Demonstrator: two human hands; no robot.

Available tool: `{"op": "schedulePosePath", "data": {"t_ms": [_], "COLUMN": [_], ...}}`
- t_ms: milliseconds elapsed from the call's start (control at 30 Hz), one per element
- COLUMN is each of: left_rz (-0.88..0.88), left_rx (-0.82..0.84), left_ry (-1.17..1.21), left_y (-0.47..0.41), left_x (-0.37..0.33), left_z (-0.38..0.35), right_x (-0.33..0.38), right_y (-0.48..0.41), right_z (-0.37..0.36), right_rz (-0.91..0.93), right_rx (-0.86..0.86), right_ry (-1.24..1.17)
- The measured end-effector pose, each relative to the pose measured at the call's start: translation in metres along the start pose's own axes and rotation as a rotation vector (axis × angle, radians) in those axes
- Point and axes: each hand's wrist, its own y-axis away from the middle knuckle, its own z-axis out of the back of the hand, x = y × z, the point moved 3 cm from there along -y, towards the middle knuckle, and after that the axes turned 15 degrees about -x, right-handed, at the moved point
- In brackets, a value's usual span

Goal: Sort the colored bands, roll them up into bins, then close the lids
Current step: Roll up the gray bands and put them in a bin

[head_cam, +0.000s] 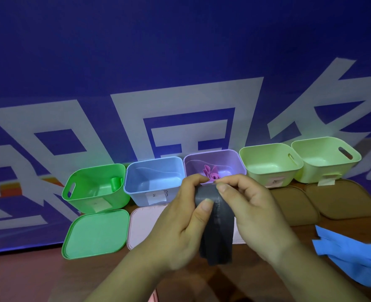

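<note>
At centre frame, the left hand [186,216] and right hand [248,211] both pinch a grey band [218,232] (its tail hanging down) before the purple bin [234,159].

A brown wooden table [49,280] carries five open bins in a row along its far side (green at the left end). They are a green bin [88,199], a light blue bin [141,195], a purple bin [234,162], a pale yellow-green bin [265,177] and a second pale bin [315,171], each just beside the next. In front of the green bin a green lid [95,234] lies flat, with a pink lid [145,225] just to its right, partly hidden. A left brown lid [293,205] and a right brown lid [341,199] lie before the pale bins; their edges seem to overlap, though the dim light leaves it unsure. A crumpled blue band [354,258] lies near the table's right side, apart from the lids.
</note>
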Motion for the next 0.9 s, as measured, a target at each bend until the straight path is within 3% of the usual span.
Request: {"op": "schedulePosePath", "data": {"t_ms": [333, 500, 900], "left_rz": [-0.028, 0.040, 0.075], "left_rx": [-0.068, -0.129, -0.186], "left_ry": [-0.075, 0.043, 0.187], "left_y": [-0.0029, -0.0028, -0.0066], "left_x": [0.0015, 0.0013, 0.0022], "left_z": [0.0004, -0.0007, -0.0038], "right_x": [0.0054, 0.0065, -0.0008], "right_y": [0.0073, 0.0081, 0.0081], "right_z": [-0.0062, -0.0086, -0.0099], "right_rz": [0.149, 0.333, 0.500], "right_rx": [-0.052, -0.066, -0.018], "right_ry": [0.176, 0.208, 0.175]}}
